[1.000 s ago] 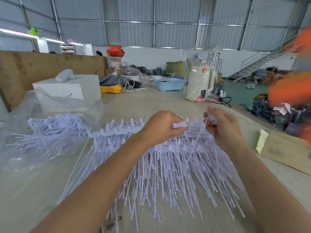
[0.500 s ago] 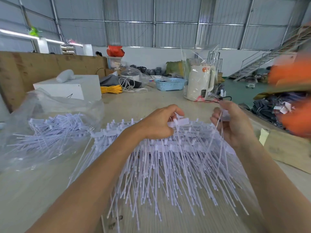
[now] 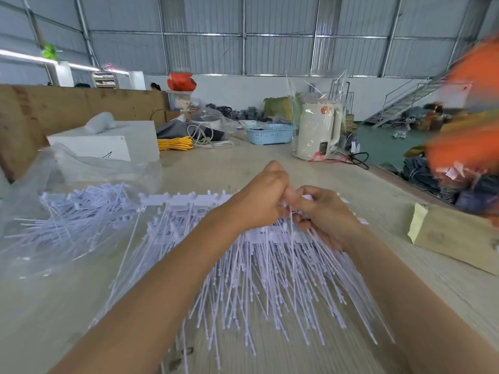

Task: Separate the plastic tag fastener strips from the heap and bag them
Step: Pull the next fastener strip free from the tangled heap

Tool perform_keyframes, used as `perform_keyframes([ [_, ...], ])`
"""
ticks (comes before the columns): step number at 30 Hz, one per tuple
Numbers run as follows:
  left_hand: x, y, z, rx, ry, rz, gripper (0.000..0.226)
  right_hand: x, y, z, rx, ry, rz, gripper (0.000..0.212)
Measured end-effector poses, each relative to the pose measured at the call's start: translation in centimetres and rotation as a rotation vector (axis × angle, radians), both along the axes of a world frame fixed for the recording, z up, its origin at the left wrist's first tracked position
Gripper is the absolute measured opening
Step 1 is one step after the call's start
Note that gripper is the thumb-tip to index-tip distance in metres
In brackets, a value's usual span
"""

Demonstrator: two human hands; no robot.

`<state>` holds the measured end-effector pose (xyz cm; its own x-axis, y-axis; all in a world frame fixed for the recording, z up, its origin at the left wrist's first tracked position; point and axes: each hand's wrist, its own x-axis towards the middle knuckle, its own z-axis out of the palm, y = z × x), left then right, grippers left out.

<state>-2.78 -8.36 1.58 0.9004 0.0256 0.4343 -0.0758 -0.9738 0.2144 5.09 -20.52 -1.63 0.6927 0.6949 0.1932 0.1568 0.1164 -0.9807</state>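
Nearest the camera, two bare forearms reach forward over a pale surface, and beneath them fans a heap of white plastic tag fastener strips, their thin filaments splaying toward the viewer while the connecting bars lie along the far edge of the pile. Above that far edge the left hand and the right hand meet, touching each other; the left hand's fingers are curled down onto the strips, and the right hand's fingers pinch a strip whose filaments hang down from the grip (just how much the left hand holds is hidden behind its knuckles). To the left of the heap lies a clear plastic bag with more white strips inside it. At the right edge of the surface rests a flat brown cardboard piece. Farther back stand a white box, a coil of yellow cable, a light blue basket and a cream kettle wrapped in clear film. Blurred orange shapes fill the upper right.
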Motion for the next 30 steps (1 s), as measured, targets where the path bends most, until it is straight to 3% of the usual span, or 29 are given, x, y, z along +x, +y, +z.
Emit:
perform_keyframes([
  [2, 0.0, -0.3, 0.4, 0.011, -0.042, 0.002, 0.038, 0.2, 0.2, -0.1, 0.041, -0.048, -0.024, 0.022],
  [8, -0.5, 0.1, 0.7, 0.308, -0.143, 0.100, 0.034, 0.8, 0.4, -0.4, 0.099, -0.078, -0.039, 0.025],
  [13, -0.5, 0.7, 0.1, 0.238, -0.181, 0.114, 0.028, 0.8, -0.1, -0.5, -0.002, -0.325, -0.071, 0.028],
  [19, -0.5, 0.8, -0.3, 0.220, -0.013, 0.015, 0.018, 0.9, 0.1, -1.0, -0.088, -0.498, -0.106, 0.018],
  [30, -0.9, 1.6, 0.0, -0.182, 0.064, -0.093, 0.014, 1.3, -0.4, -1.2, -0.004, -0.566, -0.031, 0.015],
])
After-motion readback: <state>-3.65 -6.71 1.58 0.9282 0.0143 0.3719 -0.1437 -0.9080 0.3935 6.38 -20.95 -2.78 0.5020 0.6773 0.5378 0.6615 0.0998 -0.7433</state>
